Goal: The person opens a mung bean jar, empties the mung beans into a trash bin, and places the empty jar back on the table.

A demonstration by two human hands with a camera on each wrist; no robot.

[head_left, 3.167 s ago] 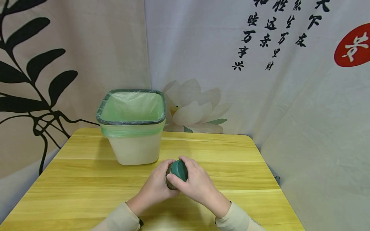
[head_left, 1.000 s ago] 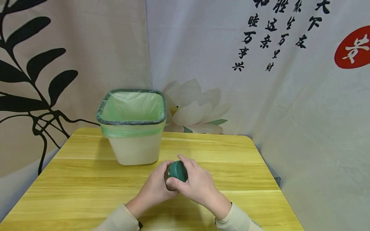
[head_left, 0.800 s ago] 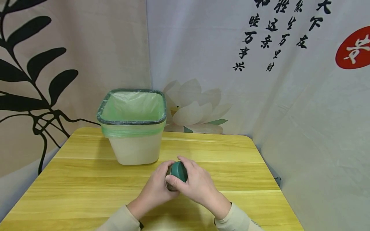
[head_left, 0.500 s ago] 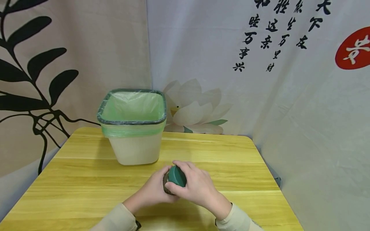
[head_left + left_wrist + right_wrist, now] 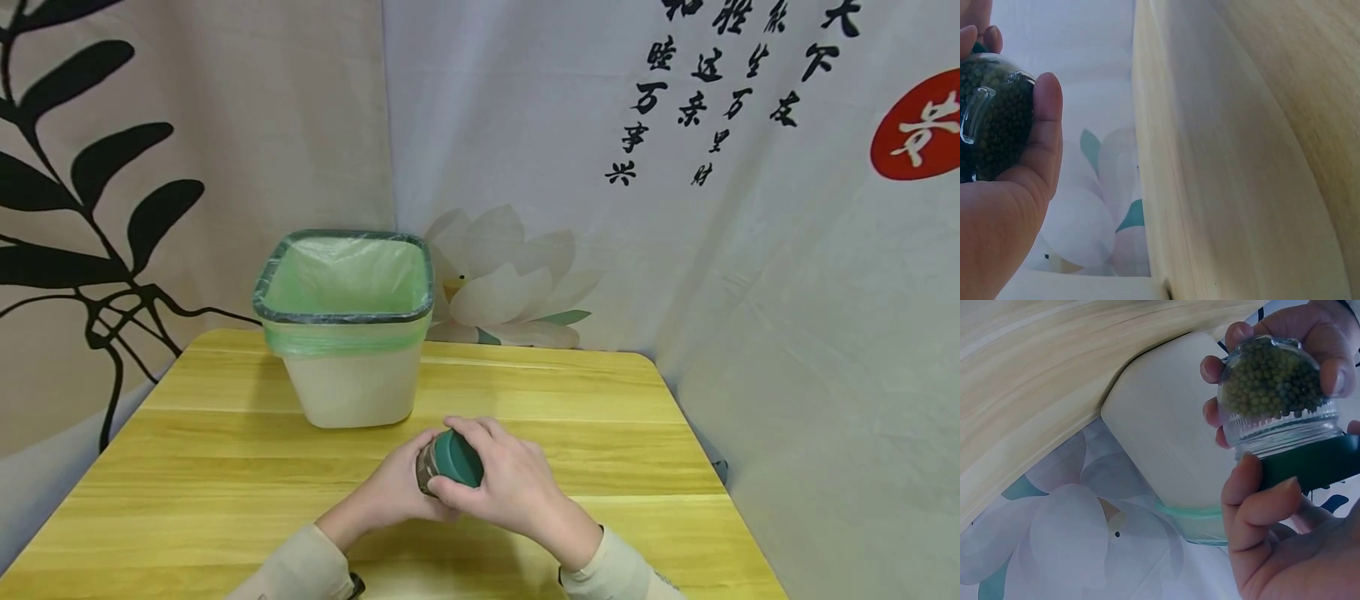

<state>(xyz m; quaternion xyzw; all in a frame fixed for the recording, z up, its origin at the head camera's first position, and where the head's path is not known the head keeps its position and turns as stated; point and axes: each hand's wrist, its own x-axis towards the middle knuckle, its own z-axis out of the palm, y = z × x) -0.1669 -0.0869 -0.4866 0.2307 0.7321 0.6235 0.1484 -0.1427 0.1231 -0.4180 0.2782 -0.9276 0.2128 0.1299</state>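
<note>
A clear jar (image 5: 1275,384) with a dark green lid (image 5: 459,458) is held between both hands above the table, tilted so the lid faces right. Small round green beans (image 5: 1005,122), which look like mung beans, fill part of it. My left hand (image 5: 393,492) wraps its fingers and thumb round the jar's body. Around the lid's rim curl the thumb and fingers of my right hand (image 5: 510,479). In the right wrist view the lid sits on the jar's neck, and whether it is loose I cannot tell.
A pale bin (image 5: 356,387) lined with a green bag (image 5: 345,340) stands at the back left of the wooden table (image 5: 600,433). Behind the table hangs a printed cloth (image 5: 525,150) with a flower, leaves and characters.
Both hands and the jar have come slightly nearer and to the left. More of the jar's body now shows beside the lid. The bin has stayed where it was.
</note>
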